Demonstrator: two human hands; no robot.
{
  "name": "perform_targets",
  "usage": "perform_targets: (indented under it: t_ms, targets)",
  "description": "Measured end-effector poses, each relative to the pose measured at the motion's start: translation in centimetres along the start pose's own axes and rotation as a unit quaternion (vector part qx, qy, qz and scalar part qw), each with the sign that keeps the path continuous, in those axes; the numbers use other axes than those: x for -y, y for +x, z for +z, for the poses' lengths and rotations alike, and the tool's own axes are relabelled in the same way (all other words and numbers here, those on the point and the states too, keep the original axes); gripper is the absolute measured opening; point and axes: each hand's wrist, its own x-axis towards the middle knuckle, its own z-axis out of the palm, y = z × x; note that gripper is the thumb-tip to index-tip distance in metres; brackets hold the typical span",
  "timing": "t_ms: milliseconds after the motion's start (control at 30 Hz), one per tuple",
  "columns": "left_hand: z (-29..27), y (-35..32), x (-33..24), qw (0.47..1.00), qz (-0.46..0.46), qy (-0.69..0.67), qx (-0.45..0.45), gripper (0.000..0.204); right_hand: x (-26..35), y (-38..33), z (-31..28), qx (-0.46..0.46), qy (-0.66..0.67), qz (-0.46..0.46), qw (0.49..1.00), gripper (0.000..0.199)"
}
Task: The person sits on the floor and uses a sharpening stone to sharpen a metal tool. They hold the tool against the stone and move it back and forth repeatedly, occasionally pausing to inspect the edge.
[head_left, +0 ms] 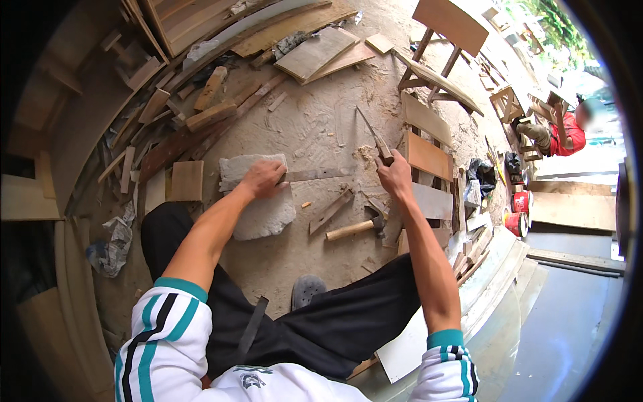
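My left hand (263, 178) is closed on the end of a narrow flat bar (318, 174), which sticks out to the right just above the floor. Beneath that hand lies a rough pale grey block (264, 213). Farther right, my right hand (395, 177) grips the wooden handle of a narrow saw-like tool (373, 134), its tapered blade pointing away to the far left. Between my arms on the floor are a hammer (351, 230) with a wooden handle and a dark flat strip (331, 210). Another dark strip (252, 326) lies across my lap.
Wood offcuts (214, 100) pile up at the left, with flat boards (321, 53) at the far side. Right of my hand stand wooden planks (429, 157) and a chair-like frame (450, 30). Red tins (517, 223) and a seated person in red (566, 130) are farther right.
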Motion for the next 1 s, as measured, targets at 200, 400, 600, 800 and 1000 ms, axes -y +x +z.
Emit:
perform_targets:
  t_ms: [200, 400, 600, 800, 1000]
  targets:
    - [0.2, 1.3, -1.2, 1.0, -0.013, -0.011, -0.008, 0.046, 3.7, -5.3, 1.0, 0.059, 0.322, 0.136, 0.935, 0.023]
    - [0.8, 1.1, -0.1, 0.998, 0.013, -0.042, -0.037, 0.052, 6.2, -10.6, 1.7, 0.028, 0.416, 0.171, 0.893, 0.042]
    - [0.7, 1.5, -0.6, 0.999, -0.016, -0.028, 0.014, 0.053, 7.5, -14.5, 2.4, 0.038, 0.47, 0.182, 0.863, 0.057]
    - [0.9, 1.4, -0.4, 0.999, -0.018, -0.04, 0.013, 0.05, 6.9, -16.1, 3.5, 0.024, 0.404, 0.157, 0.901, 0.051]
    - [1.1, 2.1, -1.3, 0.999, -0.017, -0.046, -0.021, 0.042, 7.9, -17.1, 4.2, 0.011, 0.386, 0.152, 0.91, 0.046]
